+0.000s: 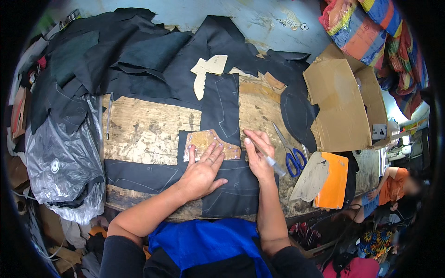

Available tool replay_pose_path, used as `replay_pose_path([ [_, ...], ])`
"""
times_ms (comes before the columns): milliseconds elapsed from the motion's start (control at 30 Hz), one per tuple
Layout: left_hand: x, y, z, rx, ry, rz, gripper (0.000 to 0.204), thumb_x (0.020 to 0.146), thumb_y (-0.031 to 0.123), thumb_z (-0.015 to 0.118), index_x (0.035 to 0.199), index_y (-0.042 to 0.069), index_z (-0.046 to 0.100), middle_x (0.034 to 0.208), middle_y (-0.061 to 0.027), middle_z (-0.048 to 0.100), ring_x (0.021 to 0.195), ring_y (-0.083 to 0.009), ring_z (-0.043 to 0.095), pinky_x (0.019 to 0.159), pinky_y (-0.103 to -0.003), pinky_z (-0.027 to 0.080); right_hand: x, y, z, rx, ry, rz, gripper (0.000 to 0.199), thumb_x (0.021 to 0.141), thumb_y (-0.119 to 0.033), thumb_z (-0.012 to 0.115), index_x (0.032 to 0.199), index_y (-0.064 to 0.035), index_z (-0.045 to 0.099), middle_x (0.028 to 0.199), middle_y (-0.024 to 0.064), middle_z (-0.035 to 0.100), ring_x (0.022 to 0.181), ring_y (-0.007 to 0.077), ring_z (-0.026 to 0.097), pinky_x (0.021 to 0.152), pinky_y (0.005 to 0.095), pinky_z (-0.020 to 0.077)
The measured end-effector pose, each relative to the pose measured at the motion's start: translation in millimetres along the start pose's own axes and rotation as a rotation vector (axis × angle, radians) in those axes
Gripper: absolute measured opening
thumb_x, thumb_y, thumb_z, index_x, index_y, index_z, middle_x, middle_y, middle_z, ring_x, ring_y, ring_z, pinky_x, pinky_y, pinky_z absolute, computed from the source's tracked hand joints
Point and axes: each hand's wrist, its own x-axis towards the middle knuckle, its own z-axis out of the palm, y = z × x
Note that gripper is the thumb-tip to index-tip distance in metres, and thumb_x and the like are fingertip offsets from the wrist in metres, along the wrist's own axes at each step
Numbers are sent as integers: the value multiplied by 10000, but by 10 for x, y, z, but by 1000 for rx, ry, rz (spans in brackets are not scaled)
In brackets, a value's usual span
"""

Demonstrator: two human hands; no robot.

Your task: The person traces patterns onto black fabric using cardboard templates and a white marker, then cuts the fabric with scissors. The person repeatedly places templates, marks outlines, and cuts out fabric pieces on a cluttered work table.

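Note:
My left hand [201,175] lies flat with its fingers apart on a brown template [200,139] with a curved right side and small marks round its edge. Beneath that template is black leather-like sheet [238,194], which bears thin pale outlines. Just right of the template, my right hand [260,160] is closed round a slim pen [276,166] with a clear-looking barrel; its tip is not plain to see. Farther right, scissors [292,157] with blue handles rest on the worn wooden board [148,127]. Beyond the template, a cream paper pattern [211,67] sits on the dark material.
Dark sheets [148,51] are heaped along the far side. A clear plastic bag [62,162] bulges at the left, near another pen [109,116]. A grey pattern piece [309,178] overlaps an orange one [333,178] at right. Behind them stands a cardboard box [340,92]. People sit at lower right.

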Motion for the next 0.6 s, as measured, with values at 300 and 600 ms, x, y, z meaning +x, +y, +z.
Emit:
replay_pose_path([
  [300,-1,-7,-8,-16,-15,1,711,843,411,608,1364,-20,386,1473,-167,300,1400,-297,210,1050,-677,100,228,45,403,114,-138,186,148,876,-85,620,965,33,617,817,49,645,696,80,596,612,229,490],
  [600,-3,12,-1,-27,-4,2,647,856,421,583,1362,50,424,1471,-165,303,1405,-303,190,1047,-685,91,283,-154,210,-254,-322,36,136,831,-89,635,890,33,633,788,155,661,642,183,632,582,288,488],
])
